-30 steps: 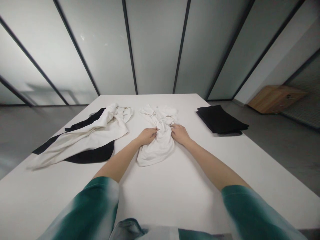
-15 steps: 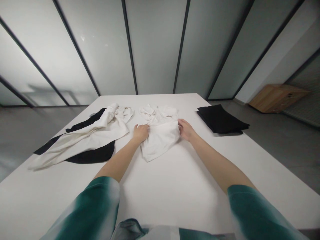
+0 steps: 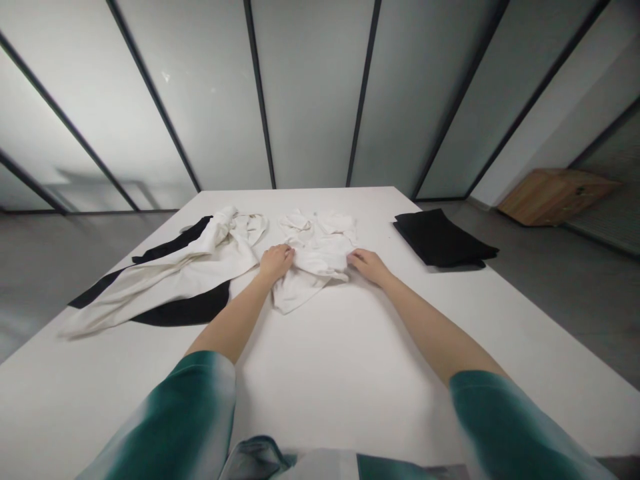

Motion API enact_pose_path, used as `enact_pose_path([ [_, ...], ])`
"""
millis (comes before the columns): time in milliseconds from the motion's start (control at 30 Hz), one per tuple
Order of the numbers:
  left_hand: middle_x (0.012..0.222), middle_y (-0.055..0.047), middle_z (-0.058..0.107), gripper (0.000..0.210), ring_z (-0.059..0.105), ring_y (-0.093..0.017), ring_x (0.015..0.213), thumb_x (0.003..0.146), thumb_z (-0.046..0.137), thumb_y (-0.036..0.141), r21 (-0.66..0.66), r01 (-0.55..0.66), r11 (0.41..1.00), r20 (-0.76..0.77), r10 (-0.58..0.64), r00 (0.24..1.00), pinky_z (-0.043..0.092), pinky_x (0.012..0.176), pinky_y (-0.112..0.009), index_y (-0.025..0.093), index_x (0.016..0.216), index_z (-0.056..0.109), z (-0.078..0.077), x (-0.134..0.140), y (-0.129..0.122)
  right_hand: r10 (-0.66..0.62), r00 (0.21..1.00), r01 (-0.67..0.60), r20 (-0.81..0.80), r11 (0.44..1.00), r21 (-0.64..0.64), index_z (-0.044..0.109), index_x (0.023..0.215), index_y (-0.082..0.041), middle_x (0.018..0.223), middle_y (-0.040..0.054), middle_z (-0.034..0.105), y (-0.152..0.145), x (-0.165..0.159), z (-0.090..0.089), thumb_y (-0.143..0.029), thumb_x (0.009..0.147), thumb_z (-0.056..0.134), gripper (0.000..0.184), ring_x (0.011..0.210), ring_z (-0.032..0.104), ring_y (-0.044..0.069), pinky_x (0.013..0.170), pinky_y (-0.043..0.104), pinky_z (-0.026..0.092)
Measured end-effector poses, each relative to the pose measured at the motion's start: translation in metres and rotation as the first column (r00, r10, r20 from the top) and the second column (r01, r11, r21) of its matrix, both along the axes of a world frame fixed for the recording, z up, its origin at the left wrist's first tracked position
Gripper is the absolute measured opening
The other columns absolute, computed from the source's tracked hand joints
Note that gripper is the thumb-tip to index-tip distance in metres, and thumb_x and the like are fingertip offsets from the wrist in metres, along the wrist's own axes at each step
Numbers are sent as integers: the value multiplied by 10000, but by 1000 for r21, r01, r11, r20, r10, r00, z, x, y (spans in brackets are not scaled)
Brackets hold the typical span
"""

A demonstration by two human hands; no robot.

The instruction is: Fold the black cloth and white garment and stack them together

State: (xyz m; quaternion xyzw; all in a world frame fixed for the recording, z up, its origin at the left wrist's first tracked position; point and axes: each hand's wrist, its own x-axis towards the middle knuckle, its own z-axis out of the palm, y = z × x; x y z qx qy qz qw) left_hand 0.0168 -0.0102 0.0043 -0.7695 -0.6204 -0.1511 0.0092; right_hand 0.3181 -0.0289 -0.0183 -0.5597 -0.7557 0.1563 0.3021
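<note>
A small white garment (image 3: pixel 317 260) lies rumpled on the white table (image 3: pixel 340 380), its middle bunched into a fold. My left hand (image 3: pixel 277 261) is closed on its left edge, fingers curled over the cloth. At the opposite edge, my right hand (image 3: pixel 369 265) pinches the cloth with thumb and fingertips, which are partly hidden by the hand. One lower corner of the garment spreads toward me, below the fold. The far part shows creases and what look like straps or an opening.
To the left lies a larger white garment (image 3: pixel 200 267) over black cloth (image 3: pixel 193 308). A folded black cloth (image 3: pixel 443 239) rests near the right edge. Behind the table stand frosted glass panels (image 3: pixel 310 93); a wooden cabinet (image 3: pixel 555 195) is on the floor at right.
Both hands have shifted slightly left, the right one also lower. The garment's middle has been drawn toward me into a fold over its lower part.
</note>
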Motion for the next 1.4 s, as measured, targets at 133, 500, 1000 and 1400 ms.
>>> enact_pose_path([
  [133,1351,-93,634,433,569,-226,1263,1023,305,372,-58,132,989,-22,-134,991,418,1074,-368,191,1227,640,-7,4,0,-91,941,98,326,995,-5,600,1316,-203,1477,152,510,2,-6,-6,-487,944,465,487,1367,430,328,1089,488,343],
  [500,1544,-123,444,495,400,-262,1435,921,495,308,-151,284,947,-56,-295,954,320,1182,-429,186,1399,537,-10,1,2,-121,954,102,275,991,83,696,1060,-171,1067,126,709,1,14,6,-323,945,466,299,1004,625,254,918,360,449],
  [1000,1566,-146,405,643,393,-273,1436,891,528,393,-107,305,947,-18,-308,951,323,1178,-405,151,1477,412,-21,7,3,-457,889,458,-26,889,27,624,775,-196,713,56,642,11,28,0,-368,834,468,240,710,561,226,659,310,422],
  [1400,1137,-111,707,279,644,-266,1095,947,445,256,-51,108,993,-86,-112,990,481,948,-397,198,1106,667,3,11,-7,-188,982,183,21,972,150,642,907,-201,782,61,680,-8,9,15,-342,887,457,234,786,624,218,744,306,460],
])
